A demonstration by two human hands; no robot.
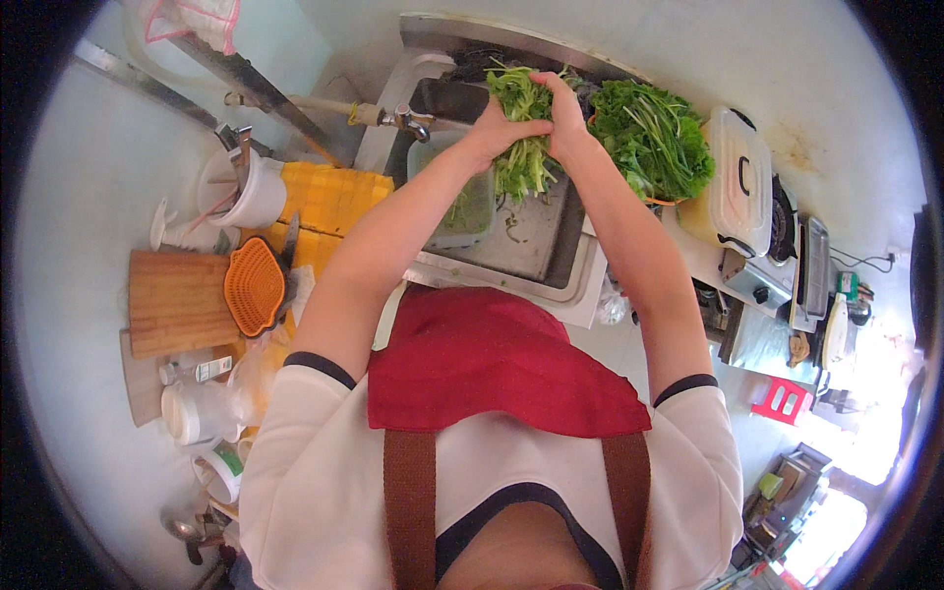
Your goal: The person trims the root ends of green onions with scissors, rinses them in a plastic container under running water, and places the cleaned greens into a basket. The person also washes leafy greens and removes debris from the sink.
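Note:
Both hands grip one bunch of leafy green herbs (pixel 522 99) above the sink. My left hand (pixel 501 133) holds it from the left side, thumb pointing across the stems. From the right, my right hand (pixel 564 110) wraps around the same bunch, fingers over its top. Below lies the stainless steel sink (pixel 542 243), with scraps of greens on its bottom. A clear plastic tub (pixel 464 221) sits in the sink's left part and holds water and a few loose stems. The bunch partly hides the back of the sink.
An orange basket heaped with lettuce and long green stalks (pixel 653 140) stands right of the sink. Beyond it are a lidded plastic box (pixel 737 177) and a gas stove (pixel 763 276). A tap (pixel 409 120) juts in from the left. A knife (pixel 292 240) lies near an orange colander (pixel 254 287).

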